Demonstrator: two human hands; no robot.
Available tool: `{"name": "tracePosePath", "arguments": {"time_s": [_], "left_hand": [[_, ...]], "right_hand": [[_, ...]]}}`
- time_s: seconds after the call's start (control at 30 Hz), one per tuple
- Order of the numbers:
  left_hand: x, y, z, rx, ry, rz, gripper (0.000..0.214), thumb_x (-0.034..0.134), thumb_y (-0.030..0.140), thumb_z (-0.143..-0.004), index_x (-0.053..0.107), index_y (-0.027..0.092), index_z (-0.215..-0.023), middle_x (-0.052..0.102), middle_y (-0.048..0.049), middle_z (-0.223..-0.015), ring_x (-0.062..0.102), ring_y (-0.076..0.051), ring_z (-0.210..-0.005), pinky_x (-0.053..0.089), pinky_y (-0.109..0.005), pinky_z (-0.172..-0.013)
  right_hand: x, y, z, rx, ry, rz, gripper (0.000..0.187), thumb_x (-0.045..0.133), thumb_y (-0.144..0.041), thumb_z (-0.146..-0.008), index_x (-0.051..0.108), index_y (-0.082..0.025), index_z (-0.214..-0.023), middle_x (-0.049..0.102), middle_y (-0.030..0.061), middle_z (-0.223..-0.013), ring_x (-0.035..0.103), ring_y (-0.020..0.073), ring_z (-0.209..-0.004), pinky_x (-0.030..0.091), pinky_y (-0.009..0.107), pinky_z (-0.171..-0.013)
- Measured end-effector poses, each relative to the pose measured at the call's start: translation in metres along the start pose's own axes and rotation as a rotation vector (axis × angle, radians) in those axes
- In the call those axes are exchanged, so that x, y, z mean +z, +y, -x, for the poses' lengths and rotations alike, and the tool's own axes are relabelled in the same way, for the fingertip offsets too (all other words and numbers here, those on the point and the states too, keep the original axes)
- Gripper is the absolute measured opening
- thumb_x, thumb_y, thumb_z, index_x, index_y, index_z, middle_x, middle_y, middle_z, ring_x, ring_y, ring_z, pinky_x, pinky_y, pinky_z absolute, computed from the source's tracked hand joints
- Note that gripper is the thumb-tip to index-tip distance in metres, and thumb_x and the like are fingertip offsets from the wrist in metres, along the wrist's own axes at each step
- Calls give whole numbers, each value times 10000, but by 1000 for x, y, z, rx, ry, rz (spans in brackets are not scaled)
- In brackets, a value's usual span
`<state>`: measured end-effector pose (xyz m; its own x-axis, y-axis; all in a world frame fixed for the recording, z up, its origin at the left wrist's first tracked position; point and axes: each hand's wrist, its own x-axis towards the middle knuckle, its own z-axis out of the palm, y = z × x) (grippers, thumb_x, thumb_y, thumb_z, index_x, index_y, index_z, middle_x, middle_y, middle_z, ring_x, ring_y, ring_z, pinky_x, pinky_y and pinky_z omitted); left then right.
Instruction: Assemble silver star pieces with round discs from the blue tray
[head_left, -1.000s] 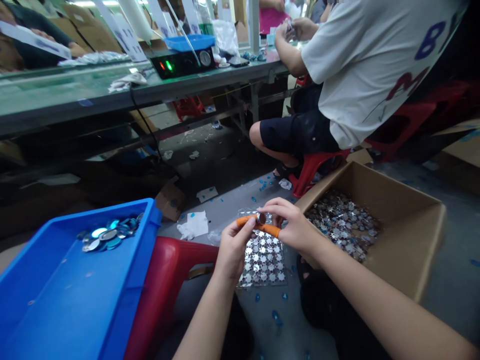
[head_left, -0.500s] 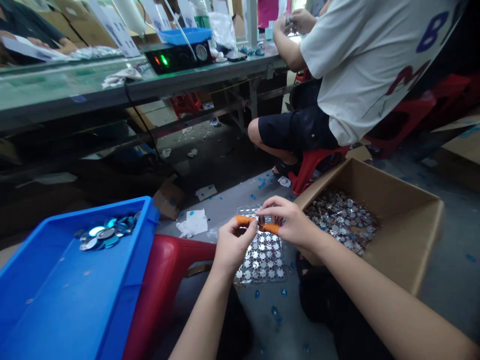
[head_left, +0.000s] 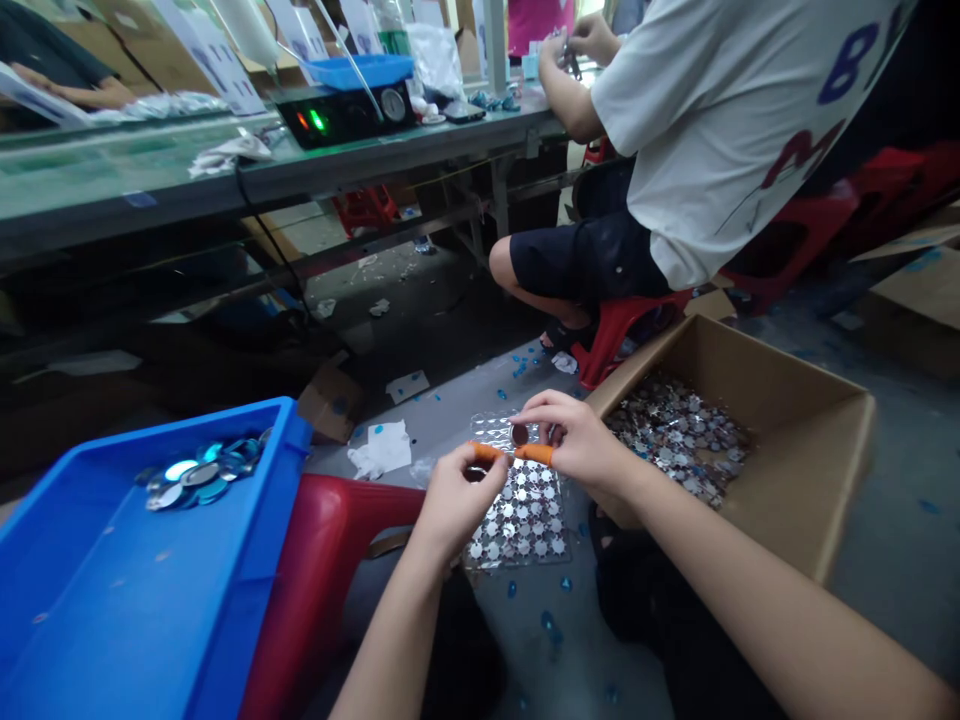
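Observation:
My left hand (head_left: 461, 492) is closed in a pinch, an orange cover on its index finger. A dark rounded bit shows inside its curl, too small to make out. Facing it, my right hand (head_left: 577, 440) wears an orange cover on its thumb and holds a small dark round disc (head_left: 519, 435) at its fingertips. The two hands almost meet at the orange covers. Below them lies a clear plastic tray (head_left: 474, 562) with rows of silvery scalloped pieces (head_left: 517, 520), its far part partly hidden by my hands.
To the right stands an open cardboard box (head_left: 795, 430) with many shiny pieces. At left, a blue bin (head_left: 135, 610) holds round mirrored discs (head_left: 202, 473), beside a red stool (head_left: 322, 540). A seated person (head_left: 720, 130) works at the bench (head_left: 420, 150). Blue bits litter the floor.
The dark disc at my right fingertips now shows its round face, where it was edge-on or hidden. My hands remain close together over the tray; the view has shifted slightly.

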<state>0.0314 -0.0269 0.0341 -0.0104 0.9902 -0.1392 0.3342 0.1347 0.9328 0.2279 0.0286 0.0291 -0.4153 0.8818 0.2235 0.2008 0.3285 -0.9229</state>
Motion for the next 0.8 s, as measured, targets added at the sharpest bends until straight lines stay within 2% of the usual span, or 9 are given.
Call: {"name": "tracePosePath", "arguments": {"time_s": [0.13,0.2,0.27,0.37,0.47,0.57,0.63,0.7,0.8], "left_hand": [[3,0,18,-24,-564,-203,110,756,279,-717,721,194,-778,701,-40,-772,643,-223,-741,490,-293,-679],[9,-7,24,18,-703,-346,75,730,268,-730,719,206,-772,701,-41,-817,651,-228,-769,501,-300,-702],[12,-16,23,144,-606,-392,157,614,247,-802,749,229,-878,709,-66,-1012,662,-251,-927,513,-336,-830],[9,-27,10,251,-213,-342,316,600,341,-829,742,274,-1104,684,-72,-1202,621,-295,-1130,476,-404,-1003],[6,-24,-3,-59,95,-162,503,745,528,-732,714,289,-1173,724,-60,-1144,634,-318,-1142,562,-362,-895],[14,-11,-8,-432,143,200,655,845,499,-640,667,288,-1234,731,-53,-1157,636,-297,-1178,599,-248,-738],[24,-1,-9,-523,145,455,604,833,429,-656,671,273,-1217,716,-61,-1209,611,-296,-1229,610,-230,-710],[32,5,-10,-565,134,646,508,752,461,-727,692,280,-1197,700,-63,-1258,569,-320,-1286,641,-295,-721],[37,9,-10,-646,87,745,477,591,517,-838,678,309,-1258,714,-49,-1233,533,-351,-1323,663,-440,-746]], "right_hand": [[-3,0,-5,97,109,-212,396,902,-329,-656,772,-214,-1012,677,70,-1090,537,101,-662,473,254,-602],[-4,2,-8,186,127,-290,433,904,-361,-642,757,-192,-1013,710,64,-1030,531,99,-642,467,248,-597],[-6,7,-10,306,87,-292,403,874,-366,-683,744,-181,-1016,731,56,-982,528,96,-612,456,239,-576],[-13,13,-11,357,50,5,259,831,-273,-729,742,-187,-957,729,44,-994,600,125,-698,486,248,-648],[-12,14,-6,274,-2,431,256,750,-225,-786,730,-228,-1042,697,45,-1087,660,192,-884,510,292,-758],[-3,9,-1,162,-117,601,335,638,-280,-864,673,-267,-1198,668,50,-1160,676,223,-911,523,319,-737],[5,3,2,99,-171,635,364,581,-280,-882,638,-274,-1241,658,45,-1172,680,226,-900,527,321,-708],[9,-3,3,57,-220,639,380,556,-305,-885,614,-266,-1258,651,40,-1168,679,229,-892,533,321,-675],[11,-8,2,7,-305,617,352,541,-403,-906,640,-263,-1214,633,41,-1177,674,226,-898,531,311,-604]]}}
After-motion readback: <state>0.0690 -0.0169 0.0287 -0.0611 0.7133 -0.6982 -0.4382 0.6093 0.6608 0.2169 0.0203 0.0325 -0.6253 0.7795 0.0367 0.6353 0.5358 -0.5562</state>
